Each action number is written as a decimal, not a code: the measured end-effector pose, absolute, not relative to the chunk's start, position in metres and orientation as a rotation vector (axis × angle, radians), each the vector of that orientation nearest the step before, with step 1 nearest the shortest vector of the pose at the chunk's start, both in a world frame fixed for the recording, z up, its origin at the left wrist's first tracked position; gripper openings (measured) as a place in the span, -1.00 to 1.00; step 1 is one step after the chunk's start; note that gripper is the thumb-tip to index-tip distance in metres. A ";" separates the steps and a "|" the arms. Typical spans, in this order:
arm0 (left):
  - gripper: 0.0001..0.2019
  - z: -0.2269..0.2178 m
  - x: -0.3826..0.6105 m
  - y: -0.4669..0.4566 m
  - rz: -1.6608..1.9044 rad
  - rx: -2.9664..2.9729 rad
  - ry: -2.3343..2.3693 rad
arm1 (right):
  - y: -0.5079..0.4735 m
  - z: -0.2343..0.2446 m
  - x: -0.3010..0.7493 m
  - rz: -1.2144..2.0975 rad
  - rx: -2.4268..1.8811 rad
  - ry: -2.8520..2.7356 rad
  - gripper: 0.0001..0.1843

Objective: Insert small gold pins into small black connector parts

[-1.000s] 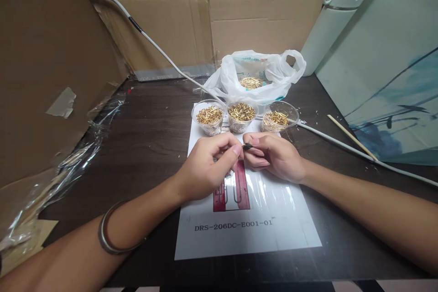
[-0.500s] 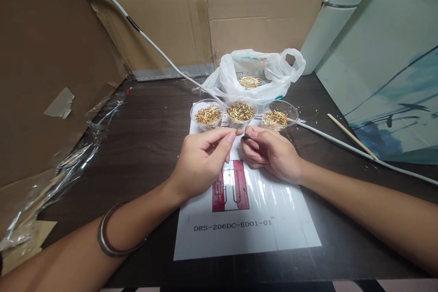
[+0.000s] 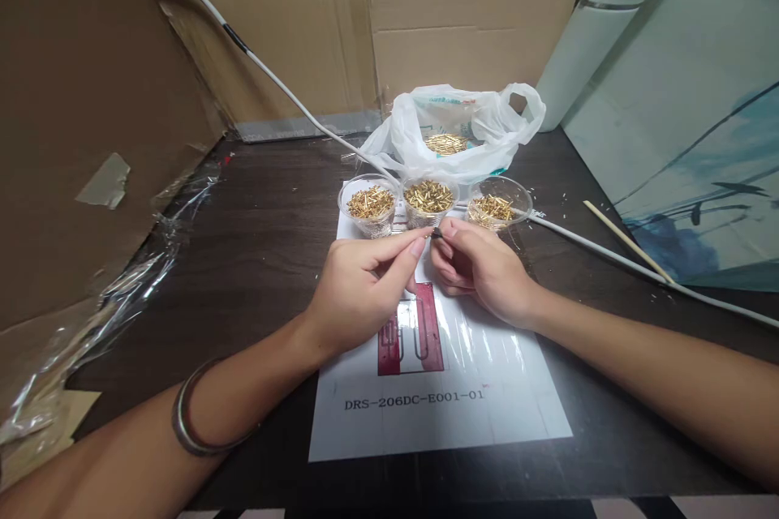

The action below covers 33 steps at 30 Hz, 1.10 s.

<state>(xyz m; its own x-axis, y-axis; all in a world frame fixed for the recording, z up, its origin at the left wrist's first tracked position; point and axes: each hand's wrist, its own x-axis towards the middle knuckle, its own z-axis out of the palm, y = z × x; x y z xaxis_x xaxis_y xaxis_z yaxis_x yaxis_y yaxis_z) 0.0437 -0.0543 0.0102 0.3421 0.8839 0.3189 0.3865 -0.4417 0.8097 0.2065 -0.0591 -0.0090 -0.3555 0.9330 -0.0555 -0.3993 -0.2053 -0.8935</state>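
My left hand [image 3: 365, 284] is closed, thumb and forefinger pinched together. A tiny glint shows at its fingertips, but what they hold is too small to make out. Between the thumb and forefinger of my right hand [image 3: 478, 268] is a small black piece [image 3: 436, 233], and its other fingers are curled in. The fingertips of both hands meet at this piece. Just beyond them stand a left clear cup [image 3: 368, 226], a middle clear cup [image 3: 428, 219] and a right clear cup [image 3: 520, 199], each holding small gold-coloured metal pins.
Under my hands lies a printed sheet [image 3: 438, 430] with a red picture. Behind the cups sits a white plastic bag [image 3: 402, 130] with more gold pins. A white cable [image 3: 292, 93] crosses the dark table [image 3: 243, 259]; a thin wooden stick [image 3: 626, 242] lies at right. Cardboard walls stand around.
My left hand has shifted slightly right and my right hand slightly up, bringing the left fingertips up to the black piece. The cups and bag stay in place.
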 end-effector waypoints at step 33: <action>-0.81 0.012 0.043 -0.051 0.967 1.804 1.048 | -0.059 -0.010 0.209 1.679 -0.823 -1.159 -0.67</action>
